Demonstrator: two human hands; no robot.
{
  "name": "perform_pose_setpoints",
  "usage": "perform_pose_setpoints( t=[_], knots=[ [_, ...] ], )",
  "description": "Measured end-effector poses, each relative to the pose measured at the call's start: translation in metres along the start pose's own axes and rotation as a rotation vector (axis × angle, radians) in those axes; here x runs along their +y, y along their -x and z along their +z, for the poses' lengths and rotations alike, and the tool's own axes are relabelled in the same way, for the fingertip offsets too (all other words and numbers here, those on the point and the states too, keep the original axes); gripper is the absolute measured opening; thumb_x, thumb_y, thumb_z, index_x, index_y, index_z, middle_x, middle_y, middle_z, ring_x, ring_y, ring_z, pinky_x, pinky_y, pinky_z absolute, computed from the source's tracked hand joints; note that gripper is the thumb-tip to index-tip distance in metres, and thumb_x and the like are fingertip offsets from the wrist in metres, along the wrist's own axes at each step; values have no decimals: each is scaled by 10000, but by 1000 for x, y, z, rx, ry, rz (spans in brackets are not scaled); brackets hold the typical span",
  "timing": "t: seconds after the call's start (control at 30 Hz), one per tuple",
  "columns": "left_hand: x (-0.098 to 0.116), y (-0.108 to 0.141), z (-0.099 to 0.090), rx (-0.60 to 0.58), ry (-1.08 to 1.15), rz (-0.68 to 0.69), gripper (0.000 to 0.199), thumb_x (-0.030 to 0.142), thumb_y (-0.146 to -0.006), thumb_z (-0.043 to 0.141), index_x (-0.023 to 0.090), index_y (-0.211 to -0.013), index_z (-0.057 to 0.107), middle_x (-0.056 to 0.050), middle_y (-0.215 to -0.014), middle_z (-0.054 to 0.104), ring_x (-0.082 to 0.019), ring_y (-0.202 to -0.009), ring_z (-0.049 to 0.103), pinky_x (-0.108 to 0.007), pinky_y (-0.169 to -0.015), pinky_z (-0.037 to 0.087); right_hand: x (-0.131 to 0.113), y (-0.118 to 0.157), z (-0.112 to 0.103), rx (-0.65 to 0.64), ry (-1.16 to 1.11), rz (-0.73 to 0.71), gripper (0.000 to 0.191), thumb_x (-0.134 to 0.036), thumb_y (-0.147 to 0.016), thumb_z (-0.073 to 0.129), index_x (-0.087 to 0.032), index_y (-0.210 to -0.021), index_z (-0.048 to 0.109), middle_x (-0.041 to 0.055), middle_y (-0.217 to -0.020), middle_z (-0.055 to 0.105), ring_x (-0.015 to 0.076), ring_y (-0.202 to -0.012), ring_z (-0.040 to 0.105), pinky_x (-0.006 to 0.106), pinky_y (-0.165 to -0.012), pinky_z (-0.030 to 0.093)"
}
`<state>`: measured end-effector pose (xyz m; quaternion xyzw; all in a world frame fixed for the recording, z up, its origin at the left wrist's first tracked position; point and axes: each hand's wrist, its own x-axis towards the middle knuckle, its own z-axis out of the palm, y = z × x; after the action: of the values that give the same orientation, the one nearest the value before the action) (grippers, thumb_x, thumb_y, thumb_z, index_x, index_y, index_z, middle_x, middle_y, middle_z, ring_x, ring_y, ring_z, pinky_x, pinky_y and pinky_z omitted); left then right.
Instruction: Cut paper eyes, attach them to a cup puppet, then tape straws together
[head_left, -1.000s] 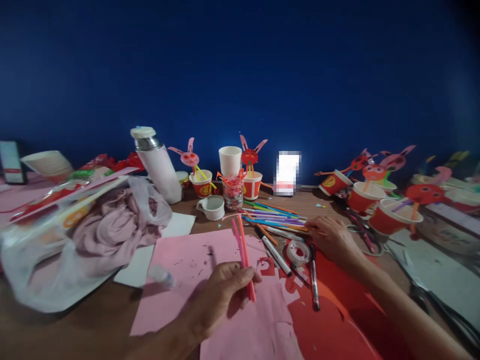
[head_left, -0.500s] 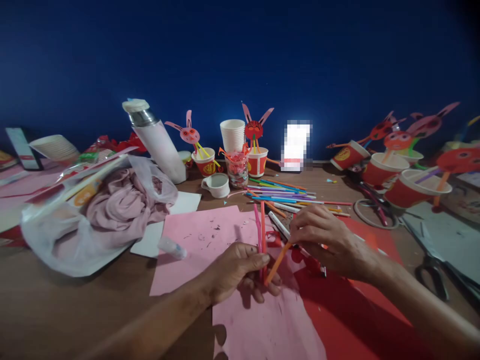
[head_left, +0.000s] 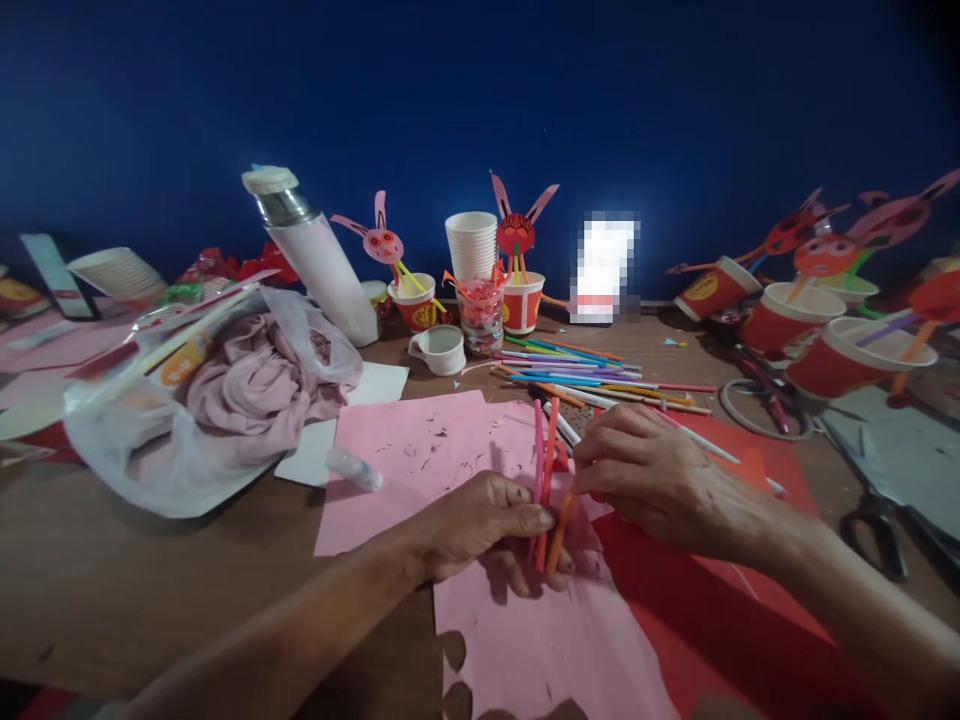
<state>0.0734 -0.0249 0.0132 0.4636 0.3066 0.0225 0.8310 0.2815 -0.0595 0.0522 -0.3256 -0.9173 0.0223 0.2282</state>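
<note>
Between thumb and fingers, my left hand (head_left: 499, 525) pinches a pink straw (head_left: 538, 455) and a red-orange straw (head_left: 550, 450), both roughly upright. My right hand (head_left: 645, 475) is closed on the upper part of an orange straw (head_left: 562, 530), whose lower end leans against the left fingers. Its upper end is hidden by my right fingers. Below both hands lies pink paper (head_left: 405, 435) with dark marks and cut-out edges. Red paper (head_left: 705, 630) spreads under my right forearm. Loose coloured straws (head_left: 592, 375) are piled behind my hands.
A glue bottle (head_left: 354, 468) lies on the pink paper. Scissors (head_left: 874, 510) are at right, near several decorated paper cups (head_left: 787, 320). A white mug (head_left: 439, 350), glass of paper scraps (head_left: 481, 325) and tilted flask (head_left: 322, 270) stand behind. A plastic bag (head_left: 135, 460) with cloth is left.
My right hand has brought the orange straw closer to the two straws in my left hand, and it now stands more upright. The whole view has shifted slightly.
</note>
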Motion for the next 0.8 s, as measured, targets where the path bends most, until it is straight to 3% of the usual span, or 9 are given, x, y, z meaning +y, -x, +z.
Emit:
perform_pose_setpoints(
  t=[0.43,0.5,0.57,0.63,0.7,0.73,0.8],
  knots=[
    [0,-1,5,59,0,-16,268,362,-669,653,96,-695,651,-80,-637,679,-95,-391,553,-149,-319,371,-7,1,4,-83,103,22,238,-157,-889,385,-246,-860,604,2,-902,625,151,-886,494,348,-804,328],
    [-2,-1,5,74,-22,-2,276,369,-679,640,94,-684,648,-81,-637,672,-97,-409,555,-156,-331,392,-6,2,7,-32,122,13,209,-173,-889,399,-248,-887,594,6,-939,626,158,-924,490,363,-842,322],
    [-4,-3,6,112,-40,30,295,379,-697,615,87,-676,648,-86,-636,665,-103,-442,562,-161,-345,412,-3,4,10,112,151,49,180,-175,-872,435,-254,-942,581,18,-989,620,172,-959,486,374,-863,330],
    [-5,-4,6,170,-40,71,306,382,-694,613,78,-692,651,-90,-635,662,-99,-441,556,-158,-346,410,1,5,14,323,130,194,166,-183,-853,460,-236,-960,575,50,-990,608,182,-941,505,353,-815,383],
    [-7,-6,7,218,-48,119,351,415,-709,591,69,-709,650,-110,-667,667,-96,-442,555,-151,-341,393,4,4,18,487,-26,442,156,-227,-854,446,-204,-928,582,62,-909,607,177,-865,545,307,-735,437],
    [-7,-7,7,240,-51,135,365,426,-706,592,66,-710,648,-115,-672,667,-95,-438,553,-150,-339,389,5,3,21,500,-157,578,176,-263,-859,429,-193,-896,586,50,-833,605,165,-779,566,277,-663,456],
    [-7,-8,8,262,-59,169,388,449,-703,589,65,-714,642,-111,-662,661,-90,-428,545,-154,-346,387,5,0,26,404,-470,781,271,-343,-869,380,-172,-808,582,4,-654,550,122,-556,542,219,-488,432]
  ],
)
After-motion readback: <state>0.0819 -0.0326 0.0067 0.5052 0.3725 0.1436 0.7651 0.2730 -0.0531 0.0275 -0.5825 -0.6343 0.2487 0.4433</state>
